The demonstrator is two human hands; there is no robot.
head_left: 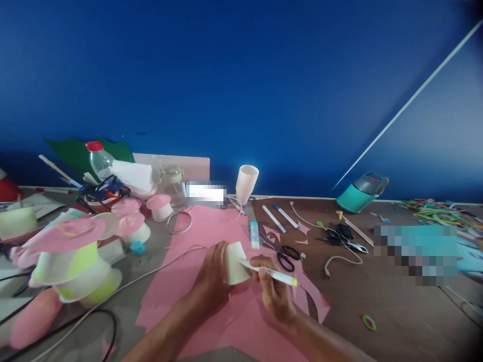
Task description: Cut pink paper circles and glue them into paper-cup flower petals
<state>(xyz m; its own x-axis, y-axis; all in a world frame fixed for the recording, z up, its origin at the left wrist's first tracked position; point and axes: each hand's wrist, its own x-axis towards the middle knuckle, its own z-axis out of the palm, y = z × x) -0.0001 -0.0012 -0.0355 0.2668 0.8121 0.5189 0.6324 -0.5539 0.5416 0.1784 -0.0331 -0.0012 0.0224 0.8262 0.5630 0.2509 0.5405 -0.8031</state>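
My left hand (214, 269) is closed round a small cream paper cup (237, 264), which lies tilted on its side above the pink paper (196, 301). In my right hand (275, 291) is a white marker (277, 275) with a yellow end pointing right. Its other tip reaches the side of the cup; whether it touches is hard to tell. Just beyond the cup lie a glue stick (254, 235) with a blue cap and black-handled scissors (286, 256).
Pink-topped cups (132, 230) and stacked yellowish cups (71, 266) crowd the left. A white cable (151, 274) crosses the paper. Behind stand tall white cups (247, 183) and a glass jar (173, 183). Two markers (287, 217), a second pair of scissors (356, 247) and a teal flask (360, 193) lie right.
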